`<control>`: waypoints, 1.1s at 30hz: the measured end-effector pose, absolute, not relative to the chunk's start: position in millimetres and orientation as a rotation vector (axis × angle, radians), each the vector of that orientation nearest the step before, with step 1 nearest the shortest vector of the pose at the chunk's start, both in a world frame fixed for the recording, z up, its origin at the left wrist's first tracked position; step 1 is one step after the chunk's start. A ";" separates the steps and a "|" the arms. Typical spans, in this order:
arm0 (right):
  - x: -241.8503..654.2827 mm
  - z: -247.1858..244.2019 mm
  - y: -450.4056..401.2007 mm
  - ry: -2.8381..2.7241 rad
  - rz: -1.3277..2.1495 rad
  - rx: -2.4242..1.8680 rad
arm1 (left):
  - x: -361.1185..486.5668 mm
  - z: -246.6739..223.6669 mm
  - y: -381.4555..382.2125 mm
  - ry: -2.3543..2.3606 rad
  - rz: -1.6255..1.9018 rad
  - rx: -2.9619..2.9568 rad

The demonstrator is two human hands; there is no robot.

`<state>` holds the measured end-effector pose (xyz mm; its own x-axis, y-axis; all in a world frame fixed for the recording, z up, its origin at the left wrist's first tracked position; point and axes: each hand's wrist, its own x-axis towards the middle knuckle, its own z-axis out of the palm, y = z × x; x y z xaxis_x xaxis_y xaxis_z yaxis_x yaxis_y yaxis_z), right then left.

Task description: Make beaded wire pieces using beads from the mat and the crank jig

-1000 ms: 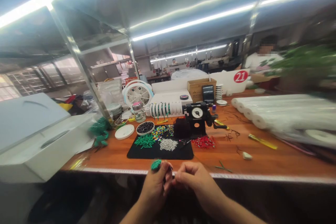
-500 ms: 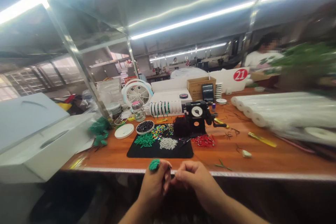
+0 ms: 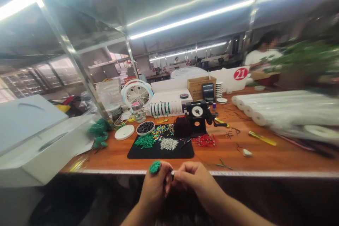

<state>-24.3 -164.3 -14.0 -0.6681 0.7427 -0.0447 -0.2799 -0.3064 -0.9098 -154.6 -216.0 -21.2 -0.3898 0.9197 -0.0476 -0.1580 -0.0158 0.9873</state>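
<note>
Left hand (image 3: pixel 156 187): over the near edge of the desk (image 3: pixel 169 164); fingers curled in, thumb laid over them, closed about a green bundle (image 3: pixel 155 167) that projects at the upper side.
Right hand (image 3: pixel 200 180): just beside the left; thumb and forefinger pressed together. What they pinch, if anything, cannot be told.
Working point: the gap between the two sets of fingertips; a small dark piece (image 3: pixel 173 175) shows there, too small to identify.
Step in hand: judged to be fine two-handed fingertip work, the left hand steadying and the right hand manipulating.
Next move: judged to call for a steady left hold and a small, controlled right-hand pinch, keeping the green bundle secure.
Black mat (image 3: pixel 161 154): flat on the desk beyond the hands; carries green tubes (image 3: pixel 144 142) at left, silver beads (image 3: pixel 169 144) at centre and multicoloured beads (image 3: pixel 159 132) behind.
Red pieces (image 3: pixel 204 140): loose pile at the mat's right side.
Bead dish (image 3: pixel 145 127): filled with black beads, at the mat's far left corner; a white disc (image 3: pixel 124 132) lies to its left.
Winding device (image 3: pixel 197 111): black body with dial, behind the mat; a row of white spools (image 3: pixel 165 108) extends to its left.
Fan (image 3: pixel 137 93): upright, behind the spools.
Carton (image 3: pixel 199 86): behind the device.
Co-worker (image 3: pixel 261 56): in the right background.
</note>
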 end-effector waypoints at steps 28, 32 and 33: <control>-21.1 -24.4 -156.7 -1.035 2.137 -0.516 | -143.8 -22.2 -212.1 1.400 1.507 0.952; -23.8 -22.6 -158.1 -0.969 2.131 -0.500 | -140.1 -20.8 -211.8 1.282 1.514 0.862; -24.2 -22.9 -158.4 -0.972 2.125 -0.496 | -139.0 -19.8 -211.8 1.256 1.516 0.841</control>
